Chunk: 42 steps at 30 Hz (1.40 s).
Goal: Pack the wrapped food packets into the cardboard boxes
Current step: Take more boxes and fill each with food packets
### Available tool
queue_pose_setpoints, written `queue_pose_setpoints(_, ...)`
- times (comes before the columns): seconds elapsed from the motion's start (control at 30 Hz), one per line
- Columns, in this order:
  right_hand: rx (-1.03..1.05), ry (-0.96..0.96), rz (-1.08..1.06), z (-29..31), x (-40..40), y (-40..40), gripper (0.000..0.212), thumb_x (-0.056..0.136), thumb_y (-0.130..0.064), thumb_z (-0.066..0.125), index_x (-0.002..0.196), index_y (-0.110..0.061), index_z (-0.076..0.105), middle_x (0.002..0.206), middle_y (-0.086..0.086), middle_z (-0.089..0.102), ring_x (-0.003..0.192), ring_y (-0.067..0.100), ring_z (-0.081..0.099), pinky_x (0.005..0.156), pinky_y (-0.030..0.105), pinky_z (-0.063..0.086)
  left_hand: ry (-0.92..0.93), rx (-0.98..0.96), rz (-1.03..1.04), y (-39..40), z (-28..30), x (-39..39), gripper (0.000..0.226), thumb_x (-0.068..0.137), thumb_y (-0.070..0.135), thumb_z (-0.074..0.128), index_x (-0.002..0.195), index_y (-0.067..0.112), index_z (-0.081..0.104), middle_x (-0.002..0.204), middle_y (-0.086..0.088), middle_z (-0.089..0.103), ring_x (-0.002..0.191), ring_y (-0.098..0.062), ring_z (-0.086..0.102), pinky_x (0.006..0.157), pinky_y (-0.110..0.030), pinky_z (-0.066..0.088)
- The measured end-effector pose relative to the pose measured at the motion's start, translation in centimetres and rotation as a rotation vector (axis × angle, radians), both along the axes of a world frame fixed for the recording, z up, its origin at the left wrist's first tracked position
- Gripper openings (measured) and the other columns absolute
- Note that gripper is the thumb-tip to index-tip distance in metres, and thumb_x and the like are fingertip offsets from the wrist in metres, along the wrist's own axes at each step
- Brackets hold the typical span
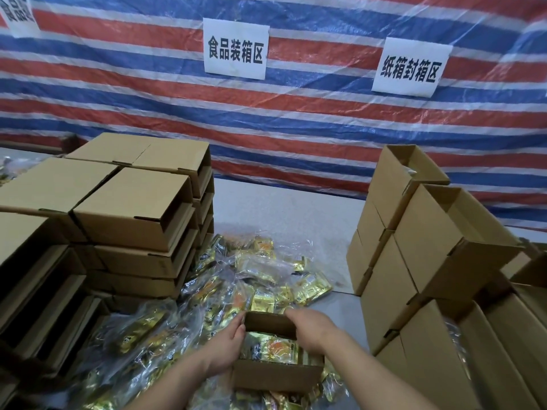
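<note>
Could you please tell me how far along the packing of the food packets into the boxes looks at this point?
Done: boxes stacked on the right, some showing packets inside. In hand: the left hand and right hand hold an open box with gold packets already in it. Left: a large pile of loose packets on the table, and stacks of empty-looking boxes on the left.

A red, white and blue striped tarp (296, 119) hangs as the back wall — three white paper signs (236, 48) taped on it — behind a pale grey bench (284, 208).
</note>
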State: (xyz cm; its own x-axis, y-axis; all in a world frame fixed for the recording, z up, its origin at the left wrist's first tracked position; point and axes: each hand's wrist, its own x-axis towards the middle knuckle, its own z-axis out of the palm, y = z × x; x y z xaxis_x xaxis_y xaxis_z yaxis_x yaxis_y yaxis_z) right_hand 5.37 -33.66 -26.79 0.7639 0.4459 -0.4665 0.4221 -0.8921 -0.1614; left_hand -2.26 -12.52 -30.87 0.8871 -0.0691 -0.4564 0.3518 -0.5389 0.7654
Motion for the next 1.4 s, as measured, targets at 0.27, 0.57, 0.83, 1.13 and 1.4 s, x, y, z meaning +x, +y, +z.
queue_pose_setpoints(0.27, 0.03, -0.072, 0.058, 0.2, 0.4, -2.0, 0.019, 0.098, -0.012, 0.045, 0.113, -0.022, 0.051, 0.1, 0.006, 0.061, 0.084, 0.025, 0.055, 0.069, 0.038, 0.045, -0.043, 0.034, -0.059, -1.1, 1.0, 1.6, 0.05, 0.11, 0.032, 0.022, 0.159, 0.024, 0.015, 0.161, -0.005, 0.027, 0.146, -0.019, 0.028, 0.119, -0.029, 0.023)
queue_pose_setpoints(0.57, 0.29, -0.186, -0.533, 1.4, 2.9, -7.8, 0.049, 0.098, -0.007, 0.04, 0.141, -0.03, 0.044, 0.117, 0.005, 0.064, 0.099, 0.025, 0.063, 0.071, 0.033, 0.052, -0.107, 0.024, 0.076, -3.9, 2.0, 9.3, 0.063, 0.105, 0.052, 0.014, 0.158, 0.019, 0.018, 0.164, -0.001, 0.019, 0.151, -0.022, 0.02, 0.123, -0.042, 0.019)
queue_pose_setpoints(0.83, 0.268, -0.377, -0.913, 1.5, 8.7, -10.1, 0.05, 0.098, -0.007, 0.046, 0.144, -0.026, 0.044, 0.119, 0.005, 0.068, 0.103, 0.026, 0.065, 0.066, 0.028, 0.044, -0.233, 0.588, -0.516, -9.5, -2.2, 14.1, 0.043, 0.104, 0.031, 0.035, 0.144, 0.016, 0.044, 0.147, -0.009, 0.048, 0.132, -0.024, 0.045, 0.114, -0.04, 0.033)
queue_pose_setpoints(1.13, 0.355, -0.39, -1.118, -1.4, 13.8, -10.4, 0.043, 0.1, -0.012, 0.042, 0.141, -0.025, 0.049, 0.118, 0.007, 0.069, 0.101, 0.029, 0.066, 0.075, 0.032, 0.051, -0.336, 1.022, -0.998, -15.3, -6.8, 19.5, 0.052, 0.105, 0.024, 0.04, 0.154, 0.012, 0.029, 0.16, -0.02, 0.021, 0.147, -0.041, 0.018, 0.119, -0.062, 0.011)
queue_pose_setpoints(1.4, 0.286, -0.446, -1.092, -3.8, 17.9, -11.6, 0.049, 0.099, -0.009, 0.037, 0.146, -0.023, 0.041, 0.112, 0.01, 0.07, 0.096, 0.032, 0.066, 0.072, 0.034, 0.049, -0.167, 0.988, -1.009, -17.8, -11.5, 24.5, 0.072, 0.103, 0.042, 0.044, 0.16, 0.023, 0.005, 0.167, -0.005, -0.008, 0.151, -0.041, -0.01, 0.115, -0.07, 0.007)
